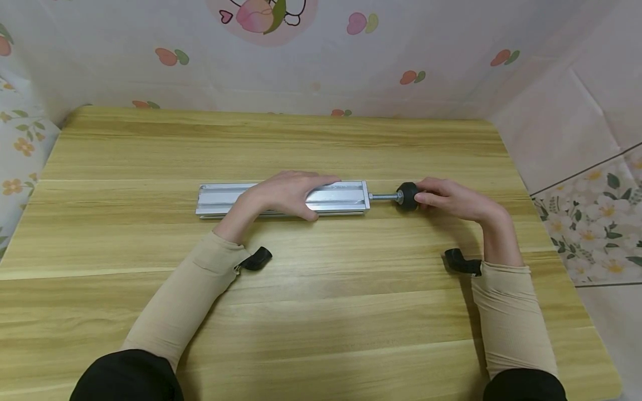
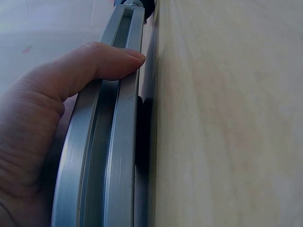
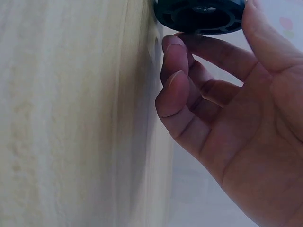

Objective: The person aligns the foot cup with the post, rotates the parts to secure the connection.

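Observation:
A silver aluminium profile (image 1: 343, 196) with long grooves lies left to right on the wooden table. From the end plate (image 1: 366, 195) at its right end sticks a threaded rod (image 1: 384, 196), which carries a black levelling foot (image 1: 407, 196). My left hand (image 1: 286, 192) lies across the profile and grips it; in the left wrist view the thumb (image 2: 111, 61) bends over its grooved side. At the right, my right hand (image 1: 451, 199) pinches the foot by its rim between thumb and fingers. The right wrist view shows the foot's hollow, ribbed underside (image 3: 201, 19), with the other fingers curled below it.
The wood-grain table (image 1: 351, 323) runs up to a wall cover (image 1: 301, 72) with a fruit print at the back. Patterned tiles (image 1: 602, 217) stand along the right side. Black wrist mounts (image 1: 256, 259) stick out from both sleeves.

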Action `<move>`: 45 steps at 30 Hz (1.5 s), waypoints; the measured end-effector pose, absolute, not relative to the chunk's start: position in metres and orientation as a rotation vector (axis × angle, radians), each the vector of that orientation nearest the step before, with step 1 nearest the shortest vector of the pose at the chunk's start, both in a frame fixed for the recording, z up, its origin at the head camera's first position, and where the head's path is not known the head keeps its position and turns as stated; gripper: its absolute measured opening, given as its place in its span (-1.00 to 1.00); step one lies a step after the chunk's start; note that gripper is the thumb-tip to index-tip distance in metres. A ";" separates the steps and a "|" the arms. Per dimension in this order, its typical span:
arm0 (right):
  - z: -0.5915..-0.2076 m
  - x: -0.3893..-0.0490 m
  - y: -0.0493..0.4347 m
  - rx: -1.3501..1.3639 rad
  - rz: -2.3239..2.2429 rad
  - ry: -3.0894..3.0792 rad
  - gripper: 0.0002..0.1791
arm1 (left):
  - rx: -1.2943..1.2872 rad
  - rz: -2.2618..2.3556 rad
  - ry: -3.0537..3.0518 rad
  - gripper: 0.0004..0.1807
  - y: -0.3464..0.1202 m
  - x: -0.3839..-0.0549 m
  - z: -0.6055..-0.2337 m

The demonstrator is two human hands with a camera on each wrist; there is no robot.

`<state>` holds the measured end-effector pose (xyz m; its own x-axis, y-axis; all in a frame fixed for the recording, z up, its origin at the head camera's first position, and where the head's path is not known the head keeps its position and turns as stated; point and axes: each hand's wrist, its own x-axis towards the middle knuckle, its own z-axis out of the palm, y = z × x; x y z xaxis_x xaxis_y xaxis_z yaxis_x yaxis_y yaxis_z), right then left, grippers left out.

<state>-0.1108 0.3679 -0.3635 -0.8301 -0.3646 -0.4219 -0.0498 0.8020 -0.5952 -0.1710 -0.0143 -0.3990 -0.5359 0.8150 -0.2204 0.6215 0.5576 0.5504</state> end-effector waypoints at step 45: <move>-0.366 -0.111 0.368 -0.357 -0.842 2.496 -0.52 | 1.154 0.577 2.337 0.01 -0.014 -0.170 -0.399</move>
<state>-0.1109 0.3679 -0.3659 -0.8514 -0.3852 -0.3559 -0.0909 0.7767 -0.6232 -0.1701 -0.0141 -0.3992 -0.5377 0.8136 -0.2211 0.6171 0.5585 0.5544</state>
